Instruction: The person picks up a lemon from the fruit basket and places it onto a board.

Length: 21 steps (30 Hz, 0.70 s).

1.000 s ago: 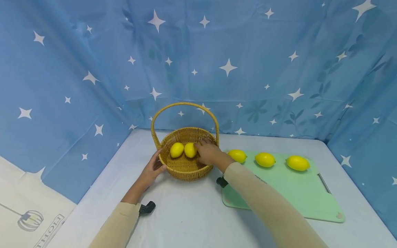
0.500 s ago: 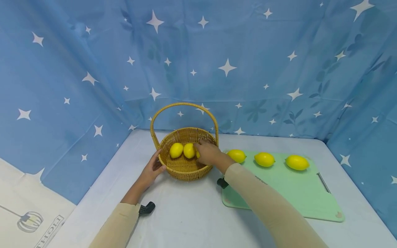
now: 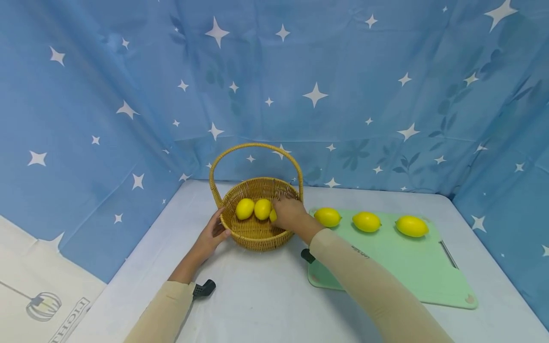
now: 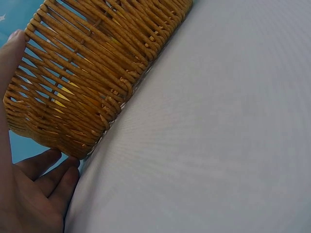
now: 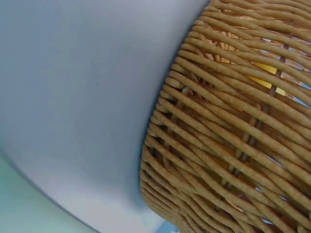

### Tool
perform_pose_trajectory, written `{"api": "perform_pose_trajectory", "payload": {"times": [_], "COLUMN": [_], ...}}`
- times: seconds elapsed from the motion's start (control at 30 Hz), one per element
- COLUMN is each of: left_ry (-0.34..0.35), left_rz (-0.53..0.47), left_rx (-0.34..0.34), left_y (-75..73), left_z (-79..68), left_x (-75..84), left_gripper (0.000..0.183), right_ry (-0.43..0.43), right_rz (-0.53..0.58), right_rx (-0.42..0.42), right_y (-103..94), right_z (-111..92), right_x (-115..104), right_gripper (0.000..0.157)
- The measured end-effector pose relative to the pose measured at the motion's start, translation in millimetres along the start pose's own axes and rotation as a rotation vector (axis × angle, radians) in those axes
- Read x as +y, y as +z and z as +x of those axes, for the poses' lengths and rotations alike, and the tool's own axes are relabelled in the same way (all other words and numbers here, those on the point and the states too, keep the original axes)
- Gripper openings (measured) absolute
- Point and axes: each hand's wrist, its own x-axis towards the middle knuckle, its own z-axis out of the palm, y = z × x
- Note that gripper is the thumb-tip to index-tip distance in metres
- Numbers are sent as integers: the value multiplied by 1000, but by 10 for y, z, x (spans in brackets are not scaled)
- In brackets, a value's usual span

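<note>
In the head view a woven wicker basket (image 3: 257, 244) with a tall hoop handle stands on the white table. Two yellow lemons (image 3: 245, 208) lie side by side inside it. My right hand (image 3: 289, 213) reaches over the basket's right rim and holds another lemon (image 3: 273, 216), mostly covered by the hand. My left hand (image 3: 208, 237) grips the basket's left side, thumb towards the front. In the left wrist view the thumb is at the rim and the fingers (image 4: 63, 187) reach the lower wall. The right wrist view shows basket weave (image 5: 233, 121), with my right hand out of sight.
To the right lies a light green cutting board (image 3: 399, 267) with a row of 3 lemons (image 3: 366, 222) along its far side. A blue star-patterned curtain (image 3: 343, 95) hangs behind and beside the white table (image 3: 257, 295).
The right hand has lowered slightly inside the basket, and part of the lemon beneath it has come into sight. The left hand stays at the basket's side; the lemons on the board have not moved.
</note>
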Motion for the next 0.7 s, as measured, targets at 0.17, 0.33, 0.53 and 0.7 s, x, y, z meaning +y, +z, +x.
{"api": "perform_pose_trajectory", "payload": {"times": [0.17,0.33,0.53,0.7], "left_ry": [-4,-33,-20,-27], "left_rz": [3,-12,-2,17], "left_rx": [30,20,-16,9], "left_y": [30,45,28,12], "left_z": [21,11,-26,8], "left_x": [-111,-10,203,22], "left_gripper": [76,76,76,76], "right_ry": [-25,-77,-104,-130], "right_rz": [88,134,180,267], "right_rx": [-35,-43,-62,-67], "right_y": [8,29,7,-61], "right_z": [-3,4,-12,-51], "right_x": [35,91,128,115], "right_gripper": [91,80,67,68]}}
